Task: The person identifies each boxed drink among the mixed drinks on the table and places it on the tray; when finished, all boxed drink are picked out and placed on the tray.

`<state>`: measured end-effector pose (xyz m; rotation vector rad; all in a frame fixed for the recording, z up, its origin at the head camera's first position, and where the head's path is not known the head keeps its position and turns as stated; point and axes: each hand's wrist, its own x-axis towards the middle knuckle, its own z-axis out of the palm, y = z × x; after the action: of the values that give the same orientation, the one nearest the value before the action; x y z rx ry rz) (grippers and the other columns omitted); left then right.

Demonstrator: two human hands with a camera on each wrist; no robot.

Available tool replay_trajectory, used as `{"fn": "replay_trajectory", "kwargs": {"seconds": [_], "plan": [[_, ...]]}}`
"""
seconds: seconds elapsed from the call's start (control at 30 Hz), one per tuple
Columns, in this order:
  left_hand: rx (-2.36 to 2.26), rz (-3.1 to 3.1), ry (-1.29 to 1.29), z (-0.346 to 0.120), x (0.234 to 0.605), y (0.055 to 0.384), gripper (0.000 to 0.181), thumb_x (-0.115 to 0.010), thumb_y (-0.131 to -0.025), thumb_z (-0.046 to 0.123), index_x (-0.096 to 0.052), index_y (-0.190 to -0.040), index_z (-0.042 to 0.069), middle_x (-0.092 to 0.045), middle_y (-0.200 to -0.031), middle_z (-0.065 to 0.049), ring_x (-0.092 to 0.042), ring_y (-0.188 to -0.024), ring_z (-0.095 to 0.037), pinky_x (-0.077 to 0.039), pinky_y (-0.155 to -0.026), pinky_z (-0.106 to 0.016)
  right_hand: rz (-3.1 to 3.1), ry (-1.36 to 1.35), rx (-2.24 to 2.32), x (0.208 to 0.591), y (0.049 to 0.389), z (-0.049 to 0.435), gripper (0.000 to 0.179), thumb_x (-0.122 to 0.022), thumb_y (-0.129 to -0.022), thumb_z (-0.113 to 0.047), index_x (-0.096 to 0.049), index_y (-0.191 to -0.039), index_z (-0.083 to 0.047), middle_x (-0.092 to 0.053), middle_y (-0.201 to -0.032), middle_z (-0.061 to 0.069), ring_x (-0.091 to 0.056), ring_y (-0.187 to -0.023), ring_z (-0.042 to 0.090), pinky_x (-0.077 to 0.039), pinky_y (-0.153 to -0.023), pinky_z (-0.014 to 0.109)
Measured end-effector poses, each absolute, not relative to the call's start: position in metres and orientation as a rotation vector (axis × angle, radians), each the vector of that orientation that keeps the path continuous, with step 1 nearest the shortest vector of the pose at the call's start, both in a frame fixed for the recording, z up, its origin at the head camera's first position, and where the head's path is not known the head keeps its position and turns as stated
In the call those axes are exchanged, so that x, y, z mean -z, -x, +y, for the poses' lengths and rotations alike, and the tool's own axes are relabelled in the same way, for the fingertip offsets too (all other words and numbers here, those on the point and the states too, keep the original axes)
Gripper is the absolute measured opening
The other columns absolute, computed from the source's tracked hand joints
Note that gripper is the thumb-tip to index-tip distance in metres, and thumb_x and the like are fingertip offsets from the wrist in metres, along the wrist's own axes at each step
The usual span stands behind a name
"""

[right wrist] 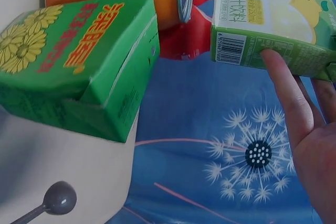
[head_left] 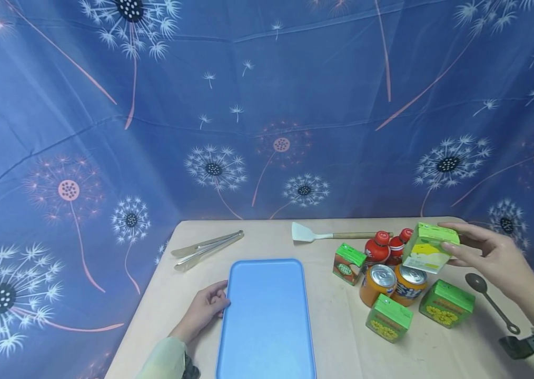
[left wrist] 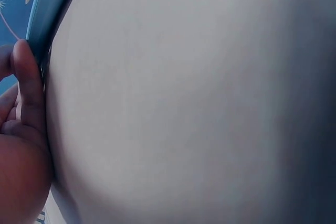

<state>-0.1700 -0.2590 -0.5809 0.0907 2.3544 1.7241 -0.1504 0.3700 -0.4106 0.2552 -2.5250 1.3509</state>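
My right hand (head_left: 496, 255) holds a green-and-yellow juice carton (head_left: 430, 247) between thumb and fingers, raised over the two orange soda cans. Its printed side and barcode show in the right wrist view, where fingertips press on the juice carton (right wrist: 262, 24). Below this hand stands a green drink carton with yellow flowers (head_left: 447, 305). At the left long edge of a blue tray (head_left: 267, 316), my left hand (head_left: 205, 308) grips the rim with bent fingers. In the left wrist view, the left hand (left wrist: 26, 98) is close against the tray's rim (left wrist: 55, 3).
Two orange cans (head_left: 378, 284), two red bottles (head_left: 378, 247), a small brown-and-green carton (head_left: 348, 263) and another flowered carton (head_left: 389, 318) cluster at right. A spatula (head_left: 312, 232) lies behind, tongs (head_left: 207, 250) at the back left, a dark spoon (head_left: 492, 302) far right.
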Motion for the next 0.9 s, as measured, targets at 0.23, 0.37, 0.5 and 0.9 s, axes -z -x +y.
{"fn": "replay_trajectory", "kwargs": {"seconds": [0.23, 0.37, 0.5, 0.9], "plan": [[-1.738, 2.353, -0.092, -0.259, 0.581, 0.169, 0.06, -0.071, -0.096, 0.005, -0.047, -0.151, -0.006, -0.061, -0.095, -0.009, -0.059, -0.068, -0.012, -0.059, -0.067, -0.025, -2.508, -0.388, -1.451, 0.409, 0.151, 0.362, 0.051, -0.069, -0.098, 0.003, -0.056, -0.147, -0.002, -0.063, -0.124, -0.017, -0.068, -0.098, -0.001, -0.064, -0.066, 0.032], [-1.745, 2.341, -0.085, -0.259, 0.581, 0.17, 0.061, -0.071, -0.096, 0.004, -0.047, -0.151, -0.007, -0.061, -0.096, -0.01, -0.06, -0.069, -0.012, -0.06, -0.067, -0.027, -2.518, -0.377, -1.429, 0.408, 0.153, 0.356, 0.048, -0.069, -0.099, 0.001, -0.058, -0.146, -0.003, -0.059, -0.131, -0.012, -0.066, -0.102, -0.003, -0.064, -0.067, 0.032], [-1.747, 2.336, -0.089, -0.258, 0.583, 0.17, 0.062, -0.071, -0.096, 0.004, -0.046, -0.151, -0.007, -0.061, -0.095, -0.009, -0.059, -0.069, -0.011, -0.06, -0.066, -0.028, -2.516, -0.375, -1.411, 0.408, 0.155, 0.35, 0.046, -0.069, -0.099, -0.001, -0.059, -0.144, -0.004, -0.052, -0.136, -0.004, -0.065, -0.107, -0.004, -0.064, -0.067, 0.034], [-1.729, 2.36, -0.063, -0.258, 0.581, 0.17, 0.061, -0.072, -0.096, 0.007, -0.049, -0.151, -0.004, -0.062, -0.096, -0.01, -0.06, -0.068, -0.013, -0.06, -0.067, -0.027, -2.495, -0.428, -1.48, 0.407, 0.162, 0.333, 0.047, -0.069, -0.099, 0.001, -0.06, -0.145, -0.004, -0.06, -0.132, -0.011, -0.067, -0.105, 0.002, -0.064, -0.067, 0.034]]}}
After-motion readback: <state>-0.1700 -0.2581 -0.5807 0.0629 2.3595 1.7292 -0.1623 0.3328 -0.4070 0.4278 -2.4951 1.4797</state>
